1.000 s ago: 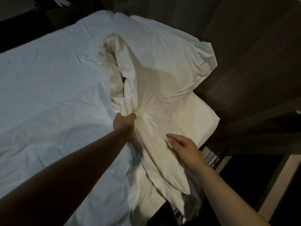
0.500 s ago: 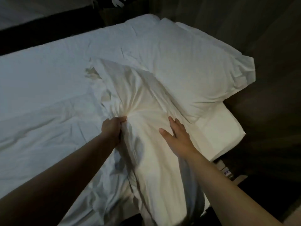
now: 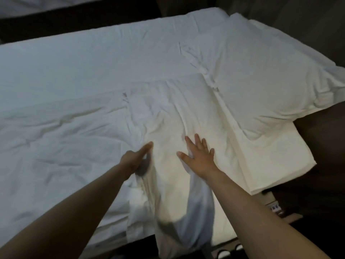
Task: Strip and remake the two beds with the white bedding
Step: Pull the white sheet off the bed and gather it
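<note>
White cover (image 3: 168, 113) was laid on the bed (image 3: 74, 62) beside the pillow (image 3: 261, 71), near end overhanging the edge. The right hand (image 3: 198, 157) was pressed flat, fingers spread; the left hand (image 3: 133, 159) was blurred, grip not determinable. Risk judged: the overhang could drag the cover off if released

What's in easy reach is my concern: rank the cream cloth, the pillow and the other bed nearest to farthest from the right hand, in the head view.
1. Cream cloth: under the right hand, touching it.
2. Pillow: beyond the hand, to the right.
3. Other bed: farthest, at the upper left.
</note>
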Tool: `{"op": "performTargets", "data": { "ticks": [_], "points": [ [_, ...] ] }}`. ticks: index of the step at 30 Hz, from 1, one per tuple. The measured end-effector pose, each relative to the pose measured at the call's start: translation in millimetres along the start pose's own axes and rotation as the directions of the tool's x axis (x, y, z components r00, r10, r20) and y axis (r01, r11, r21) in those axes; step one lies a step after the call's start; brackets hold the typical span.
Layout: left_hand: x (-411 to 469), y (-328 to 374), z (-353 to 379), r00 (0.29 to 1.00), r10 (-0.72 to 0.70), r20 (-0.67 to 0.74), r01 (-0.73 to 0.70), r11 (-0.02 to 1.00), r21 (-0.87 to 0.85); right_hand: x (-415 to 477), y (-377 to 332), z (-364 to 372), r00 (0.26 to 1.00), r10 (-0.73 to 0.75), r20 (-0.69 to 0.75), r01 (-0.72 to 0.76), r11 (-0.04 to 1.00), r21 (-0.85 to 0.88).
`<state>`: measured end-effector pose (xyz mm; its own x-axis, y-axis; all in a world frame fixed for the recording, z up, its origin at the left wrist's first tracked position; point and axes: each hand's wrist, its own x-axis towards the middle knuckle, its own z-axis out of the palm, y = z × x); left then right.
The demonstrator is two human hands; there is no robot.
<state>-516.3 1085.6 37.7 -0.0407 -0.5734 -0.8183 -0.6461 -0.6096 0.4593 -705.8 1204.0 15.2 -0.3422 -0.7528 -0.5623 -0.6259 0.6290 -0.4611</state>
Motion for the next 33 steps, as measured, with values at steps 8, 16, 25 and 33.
{"op": "performTargets", "data": {
  "ticks": [8,16,25,33],
  "points": [
    [0.6,-17.4,13.1,0.948,0.315,-0.048,-0.295,0.925,0.24,-3.6,-20.5,52.8,0.984,0.109,-0.141,-0.117,0.992,-0.043],
    [-22.0,-10.7,-81.2,0.957,0.274,-0.091,-0.289,0.911,-0.296,-51.7,-92.3,37.2,0.924,0.039,-0.381,0.065,0.964,0.257],
    [59.2,-174.2,-169.6,0.984,-0.102,0.147,0.122,0.983,-0.138,-34.4,-141.9,165.4,0.985,0.152,-0.076,-0.163,0.971,-0.174],
    [55.3,-169.0,-163.2,0.913,-0.027,0.407,0.036,0.999,-0.015,-27.4,-152.5,173.7,0.964,0.241,-0.115,-0.257,0.955,-0.148]
  ]
}}
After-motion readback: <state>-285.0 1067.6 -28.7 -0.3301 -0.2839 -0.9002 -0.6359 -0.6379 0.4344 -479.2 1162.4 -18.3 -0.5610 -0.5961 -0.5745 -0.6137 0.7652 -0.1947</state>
